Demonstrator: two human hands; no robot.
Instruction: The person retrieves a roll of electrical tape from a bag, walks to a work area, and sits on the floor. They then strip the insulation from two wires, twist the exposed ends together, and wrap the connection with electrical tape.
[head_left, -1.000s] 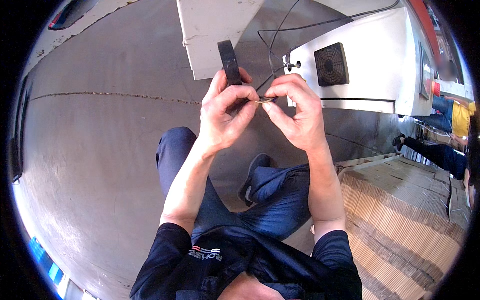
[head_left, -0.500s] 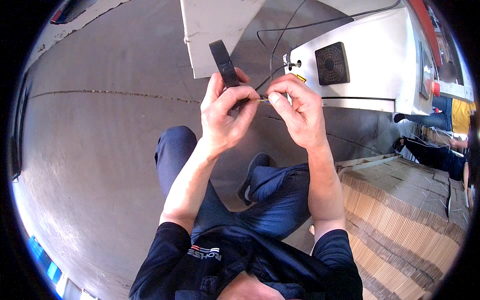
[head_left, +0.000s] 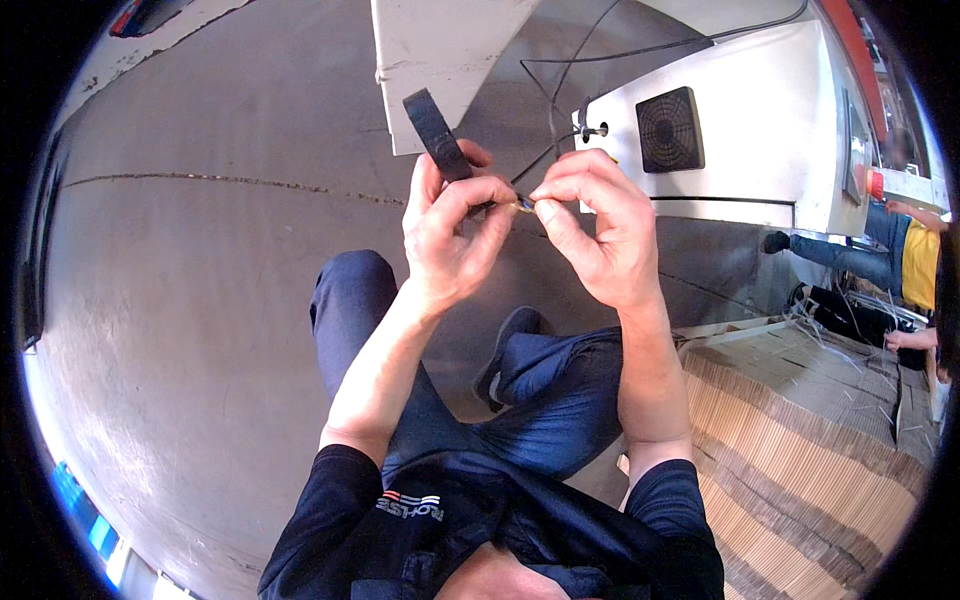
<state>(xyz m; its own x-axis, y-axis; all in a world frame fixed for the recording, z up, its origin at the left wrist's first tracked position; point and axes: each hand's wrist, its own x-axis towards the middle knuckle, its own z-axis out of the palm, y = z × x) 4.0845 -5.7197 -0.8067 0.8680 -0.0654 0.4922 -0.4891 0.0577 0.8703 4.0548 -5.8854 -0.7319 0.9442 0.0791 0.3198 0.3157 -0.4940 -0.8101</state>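
My left hand [head_left: 450,230] is closed, thumb and forefinger pinching the end of some thin coloured wires [head_left: 524,205]. A roll of black tape [head_left: 436,135] is hooked in its other fingers and sticks up above the knuckles. Facing it, my right hand [head_left: 603,225] pinches the same wires between thumb and forefinger, a short way to the right. Only a small stretch of wire shows between the fingertips; the rest is covered by the fingers. A dark cable [head_left: 535,165] runs up from behind the hands.
A white machine cabinet [head_left: 745,120] with a black fan grille [head_left: 670,131] stands ahead to the right. A pale panel [head_left: 440,60] juts in at the top. Stacked cardboard [head_left: 800,400] lies at my right. Beyond it is a person in a yellow top [head_left: 918,262].
The tape roll has tilted a little further left. My right hand has turned slightly at the wires, its fingers still pinched. At the far right, the other person has shifted.
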